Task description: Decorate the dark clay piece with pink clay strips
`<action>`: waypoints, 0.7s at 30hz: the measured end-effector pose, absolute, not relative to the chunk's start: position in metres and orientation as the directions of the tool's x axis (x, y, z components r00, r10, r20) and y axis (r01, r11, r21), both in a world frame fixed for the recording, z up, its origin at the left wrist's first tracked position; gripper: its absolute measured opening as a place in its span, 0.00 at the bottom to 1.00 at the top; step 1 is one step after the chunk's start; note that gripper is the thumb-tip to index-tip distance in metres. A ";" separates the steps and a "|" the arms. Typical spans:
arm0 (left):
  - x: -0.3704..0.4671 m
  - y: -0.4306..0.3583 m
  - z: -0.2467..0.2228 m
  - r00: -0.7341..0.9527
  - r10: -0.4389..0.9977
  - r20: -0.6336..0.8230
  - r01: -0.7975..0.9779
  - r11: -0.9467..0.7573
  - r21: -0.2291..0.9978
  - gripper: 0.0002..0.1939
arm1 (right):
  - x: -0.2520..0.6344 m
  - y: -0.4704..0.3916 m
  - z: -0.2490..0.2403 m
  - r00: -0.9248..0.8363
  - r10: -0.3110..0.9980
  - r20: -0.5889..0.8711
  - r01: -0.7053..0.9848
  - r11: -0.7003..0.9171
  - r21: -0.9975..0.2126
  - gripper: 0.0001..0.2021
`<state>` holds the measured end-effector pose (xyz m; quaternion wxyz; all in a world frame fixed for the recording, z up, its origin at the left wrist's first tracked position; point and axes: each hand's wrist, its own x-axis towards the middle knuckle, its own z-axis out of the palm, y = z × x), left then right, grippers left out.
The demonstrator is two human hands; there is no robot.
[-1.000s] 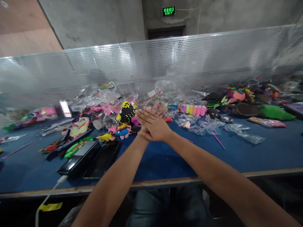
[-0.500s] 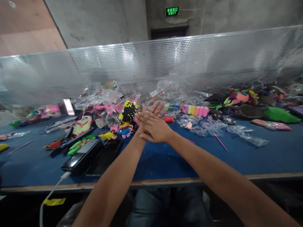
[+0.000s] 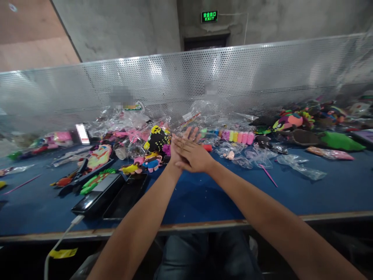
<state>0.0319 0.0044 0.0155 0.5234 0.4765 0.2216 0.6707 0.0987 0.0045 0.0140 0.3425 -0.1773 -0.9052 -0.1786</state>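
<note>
My right hand (image 3: 194, 154) lies flat across the palm of my left hand (image 3: 175, 152), above the middle of the blue table. Both hands have their fingers stretched out. Whether anything is between the palms is hidden. Left of the hands are a black figure with yellow patches (image 3: 157, 140), a purple lump (image 3: 166, 149) and a small blue-and-yellow figure (image 3: 152, 165). Just right of them is a red piece (image 3: 207, 148), partly covered by my right hand.
A power bank (image 3: 99, 196) with a white cable and a dark phone (image 3: 126, 197) lie at the left front. Coloured tubs (image 3: 237, 137), plastic bags (image 3: 301, 165) and a purple stick (image 3: 268, 175) are on the right. A perforated metal screen (image 3: 186, 77) stands behind.
My right hand has slid slightly to the right and down over my left palm; the hands stay pressed together. The camera view has shifted slightly.
</note>
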 end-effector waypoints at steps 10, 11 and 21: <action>0.012 0.005 0.034 0.369 0.918 0.145 -0.713 0.179 0.678 0.30 | 0.128 0.031 0.019 -0.537 0.368 0.759 0.601 0.798 0.038 0.30; 0.004 0.010 0.035 0.340 0.923 0.179 -0.728 0.138 0.671 0.32 | 0.127 0.032 0.017 -0.548 0.364 0.753 0.588 0.808 0.037 0.32; 0.033 0.004 0.009 0.341 0.908 0.243 -0.654 0.044 0.755 0.26 | 0.107 0.010 0.018 -0.568 0.292 0.769 0.569 0.815 0.111 0.29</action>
